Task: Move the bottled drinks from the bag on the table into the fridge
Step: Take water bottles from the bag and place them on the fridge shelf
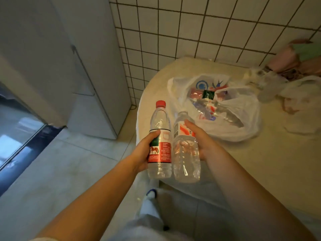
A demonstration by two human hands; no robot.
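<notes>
My left hand (143, 152) grips a clear water bottle with a red cap and a red label (159, 141), held upright over the table's near edge. My right hand (202, 141) grips a second clear bottle with a red and white label (185, 153), right beside the first. Behind them a white plastic bag (231, 129) lies open on the round table (260, 162), with more bottles (213, 105) lying inside it. The white fridge (83, 63) stands closed at the left.
A tiled wall (199, 32) rises behind the table. Crumpled bags and pink packaging (295, 66) lie at the table's far right. A dark glass-fronted appliance (20, 133) sits at the far left. Pale floor tiles (69, 162) spread between the fridge and me.
</notes>
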